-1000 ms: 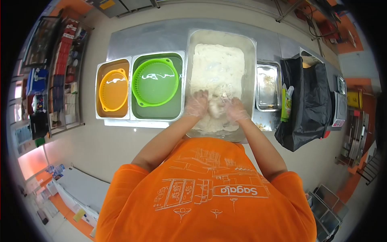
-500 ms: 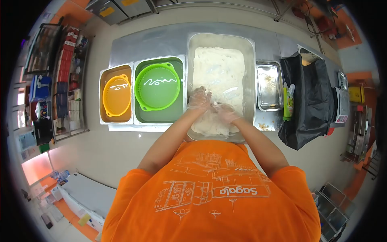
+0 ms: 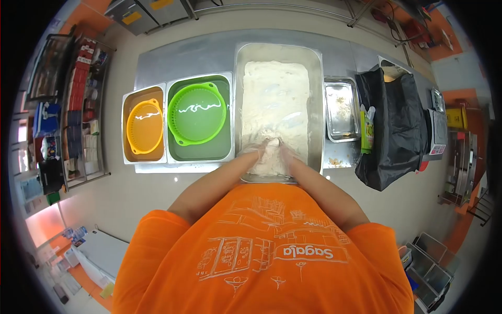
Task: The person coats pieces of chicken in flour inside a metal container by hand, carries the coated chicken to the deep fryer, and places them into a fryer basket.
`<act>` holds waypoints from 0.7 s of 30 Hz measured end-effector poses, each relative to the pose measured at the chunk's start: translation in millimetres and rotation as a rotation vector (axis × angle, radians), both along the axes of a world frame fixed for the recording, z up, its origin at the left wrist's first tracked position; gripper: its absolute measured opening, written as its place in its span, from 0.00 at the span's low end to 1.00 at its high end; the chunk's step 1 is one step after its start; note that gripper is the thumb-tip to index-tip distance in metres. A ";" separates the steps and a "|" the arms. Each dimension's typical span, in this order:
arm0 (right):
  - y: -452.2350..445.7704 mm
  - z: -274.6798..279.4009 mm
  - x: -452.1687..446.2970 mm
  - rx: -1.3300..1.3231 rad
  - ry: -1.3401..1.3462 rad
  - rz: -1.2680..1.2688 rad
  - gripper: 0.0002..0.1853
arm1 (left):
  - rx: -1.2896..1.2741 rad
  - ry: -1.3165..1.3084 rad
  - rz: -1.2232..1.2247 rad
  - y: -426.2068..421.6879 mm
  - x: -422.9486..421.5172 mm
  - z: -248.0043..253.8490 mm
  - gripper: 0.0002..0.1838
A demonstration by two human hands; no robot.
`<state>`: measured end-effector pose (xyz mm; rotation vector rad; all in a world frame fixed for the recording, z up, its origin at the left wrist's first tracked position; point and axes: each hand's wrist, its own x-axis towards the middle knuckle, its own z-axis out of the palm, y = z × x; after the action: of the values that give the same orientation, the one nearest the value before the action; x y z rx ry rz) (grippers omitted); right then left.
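Note:
A slab of soft white dough [image 3: 275, 94] lies in a deep metal tray [image 3: 316, 115] in front of me. Both of my hands wear clear plastic gloves and are at the dough's near end. My left hand [image 3: 254, 148] grips the near part from its left side, fingers curled inward. On the opposite side, my right hand [image 3: 290, 154] closes around the same part, with its fingertips close to those of the left. A raised lump of dough shows between them. The gloves' glare partly hides the fingers.
Left of the tray, a green strainer basket [image 3: 197, 114] and a yellow strainer basket [image 3: 145, 126] sit in metal pans of liquid. To the right are a small metal tray [image 3: 341, 111], a green-labelled packet [image 3: 367, 130] and a black bag [image 3: 393, 125].
Both hands have moved nearer to my body, from the middle of the dough to its near end. They now hold a raised part between them. The view has shifted slightly.

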<state>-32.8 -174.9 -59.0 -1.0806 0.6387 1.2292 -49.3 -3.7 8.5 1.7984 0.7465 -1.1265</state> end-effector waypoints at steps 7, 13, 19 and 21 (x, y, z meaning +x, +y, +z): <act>46.6 30.7 8.2 -0.886 -0.494 0.261 0.43 | -0.466 -0.171 1.093 -32.2 -15.2 -103.8 0.41; 22.2 86.9 37.9 -0.840 -0.497 0.406 0.44 | -0.405 -0.033 0.980 -29.7 -3.0 -43.9 0.40; -4.5 112.4 69.5 -1.003 -0.851 0.769 0.41 | 0.442 -0.403 -0.191 4.1 -1.2 40.4 0.39; 1.9 92.9 71.9 -0.823 -0.995 0.906 0.37 | 0.533 -0.422 -0.564 0.6 -4.9 8.1 0.37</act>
<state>39.2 -173.0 33.8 -2.6133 -0.2323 0.9157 -54.2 -3.1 16.5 2.7056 0.2949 -0.8706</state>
